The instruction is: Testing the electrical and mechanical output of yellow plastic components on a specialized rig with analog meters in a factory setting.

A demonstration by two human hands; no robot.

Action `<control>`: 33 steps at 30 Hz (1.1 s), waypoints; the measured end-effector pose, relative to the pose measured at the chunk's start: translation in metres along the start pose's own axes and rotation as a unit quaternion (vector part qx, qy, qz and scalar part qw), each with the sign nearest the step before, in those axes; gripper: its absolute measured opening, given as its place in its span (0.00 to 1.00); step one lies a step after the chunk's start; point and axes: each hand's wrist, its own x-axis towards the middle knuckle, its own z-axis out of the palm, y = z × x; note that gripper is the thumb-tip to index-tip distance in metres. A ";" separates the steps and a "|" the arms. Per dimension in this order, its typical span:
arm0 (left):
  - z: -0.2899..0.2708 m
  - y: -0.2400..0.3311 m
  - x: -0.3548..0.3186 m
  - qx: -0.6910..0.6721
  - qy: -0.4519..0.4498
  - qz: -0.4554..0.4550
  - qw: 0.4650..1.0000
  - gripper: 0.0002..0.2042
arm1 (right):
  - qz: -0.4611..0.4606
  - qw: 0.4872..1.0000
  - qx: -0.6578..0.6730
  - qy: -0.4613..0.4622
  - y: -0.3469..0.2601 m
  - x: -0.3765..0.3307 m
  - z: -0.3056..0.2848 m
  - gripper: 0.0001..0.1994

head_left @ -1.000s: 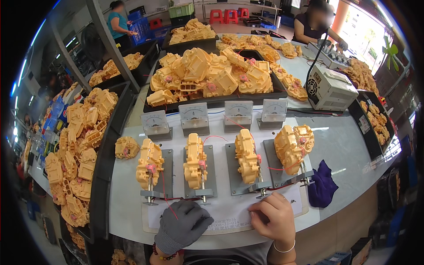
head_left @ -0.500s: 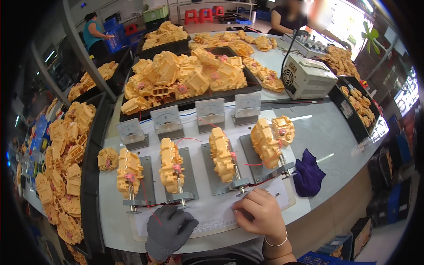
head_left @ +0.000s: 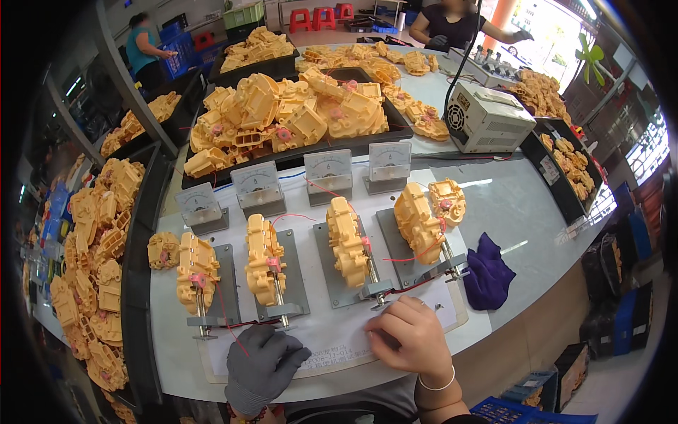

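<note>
My left hand (head_left: 263,369), in a grey glove, rests on the white sheet (head_left: 330,339) just below the second metal stand (head_left: 287,309) from the left. Its fingers are curled and the thumb lies near the index finger, with nothing visible between them. A thin red wire (head_left: 224,304) hangs down to the glove. My bare right hand (head_left: 413,338) lies loosely curled below the third stand (head_left: 372,288), close to its small metal knob (head_left: 380,306); nothing shows in its fingers. Yellow plastic gearbox housings (head_left: 347,244) sit on metal shafts at several stands.
Dial meters (head_left: 328,173) stand in a row behind the stands. Black trays heaped with yellow housings (head_left: 282,116) flank the table at the back and left. A purple cloth (head_left: 489,274) lies right, a grey power supply box (head_left: 491,116) behind it. A co-worker (head_left: 452,28) sits across the table.
The whole view has shifted slightly, so the stands and trays appear a little further left and up. Both my hands keep their places. The co-worker across the table now reaches an arm to the right.
</note>
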 end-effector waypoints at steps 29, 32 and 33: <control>-0.003 0.007 0.000 0.008 0.011 -0.020 1.000 0.08 | -0.002 1.000 0.008 0.015 0.002 0.001 0.004 0.06; -0.004 0.006 0.002 -0.002 -0.004 -0.018 1.000 0.08 | -0.005 1.000 0.007 0.014 0.002 0.001 0.004 0.06; -0.005 0.006 0.002 0.001 -0.001 -0.016 1.000 0.08 | -0.007 1.000 0.004 0.020 0.001 0.001 0.004 0.06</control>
